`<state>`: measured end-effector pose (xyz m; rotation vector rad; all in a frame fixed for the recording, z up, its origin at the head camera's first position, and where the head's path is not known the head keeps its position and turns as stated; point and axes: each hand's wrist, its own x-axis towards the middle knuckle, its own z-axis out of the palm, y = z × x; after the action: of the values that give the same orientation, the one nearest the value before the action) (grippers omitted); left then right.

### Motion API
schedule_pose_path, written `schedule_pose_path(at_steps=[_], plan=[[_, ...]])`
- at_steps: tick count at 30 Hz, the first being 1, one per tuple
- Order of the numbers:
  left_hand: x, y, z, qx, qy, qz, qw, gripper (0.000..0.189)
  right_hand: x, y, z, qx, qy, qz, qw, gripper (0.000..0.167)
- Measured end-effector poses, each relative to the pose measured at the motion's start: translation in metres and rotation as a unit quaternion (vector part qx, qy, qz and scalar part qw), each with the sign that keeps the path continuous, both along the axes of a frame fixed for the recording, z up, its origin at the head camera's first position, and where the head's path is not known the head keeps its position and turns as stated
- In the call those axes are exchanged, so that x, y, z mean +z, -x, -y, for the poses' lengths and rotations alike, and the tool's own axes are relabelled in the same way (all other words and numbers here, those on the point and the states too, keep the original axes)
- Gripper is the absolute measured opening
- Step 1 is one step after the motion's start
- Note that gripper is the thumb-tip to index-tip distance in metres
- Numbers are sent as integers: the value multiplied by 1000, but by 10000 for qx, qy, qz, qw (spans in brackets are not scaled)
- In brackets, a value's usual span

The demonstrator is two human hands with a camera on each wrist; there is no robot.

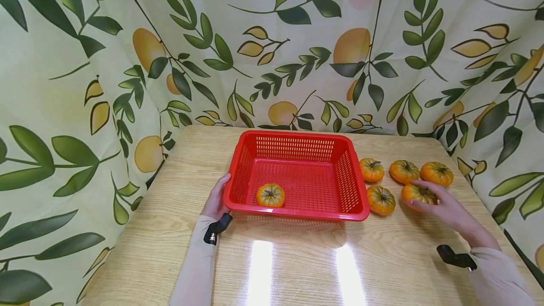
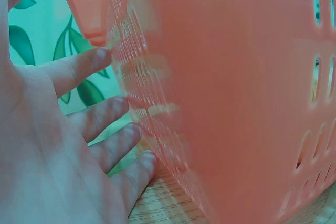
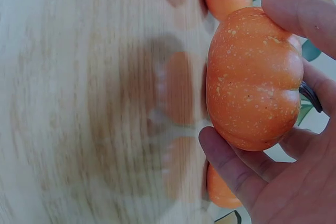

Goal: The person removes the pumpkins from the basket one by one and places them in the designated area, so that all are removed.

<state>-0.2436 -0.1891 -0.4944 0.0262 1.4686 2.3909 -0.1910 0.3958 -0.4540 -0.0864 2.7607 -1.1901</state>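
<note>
A red plastic basket [image 1: 297, 214] with slotted walls stands mid-table in the head view, one orange pumpkin [image 1: 270, 196] inside near its front left. My left hand [image 1: 216, 200] is at the basket's left side. In the left wrist view its fairly straight, spread fingers [image 2: 113, 153] touch the outer wall; the thumb tip is out of frame. On the right, my right hand [image 1: 446, 209] grips a small pumpkin [image 1: 413, 193] between thumb and fingers. Its speckled orange side [image 3: 252, 82] and dark stem show in the right wrist view; I cannot tell whether it touches the table.
Several more pumpkins sit right of the basket: one by its back right [image 1: 370, 171], one by its front right [image 1: 380, 200], and two behind my right hand, a left one [image 1: 403, 172] and a right one [image 1: 437, 174]. Leaf-patterned cloth [image 1: 272, 60] hangs around the wooden table [image 1: 306, 268].
</note>
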Motion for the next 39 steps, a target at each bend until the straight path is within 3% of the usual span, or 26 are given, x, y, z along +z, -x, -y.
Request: schedule_pose_path(at_steps=[10, 17, 25, 32, 39], plan=[[-1, 0, 0, 118, 66, 70, 9999, 49, -4, 0, 2, -73, -73, 203, 9997, 73], [-1, 0, -1, 131, 75, 41, 9999, 50, -11, 0, 2, -55, -67, 76, 9999, 70], [-2, 1, -1, 162, 86, 54, 9998, 52, -10, -2, 4, -280, -65, 347, 9990, 87], [-3, 2, -1, 190, 68, 78, 9998, 52, -13, -2, 3, -357, 41, 311, 9989, 99], [-2, 2, -1, 140, 71, 12, 9999, 53, -19, -1, 1, -374, 105, 226, 9990, 99]])
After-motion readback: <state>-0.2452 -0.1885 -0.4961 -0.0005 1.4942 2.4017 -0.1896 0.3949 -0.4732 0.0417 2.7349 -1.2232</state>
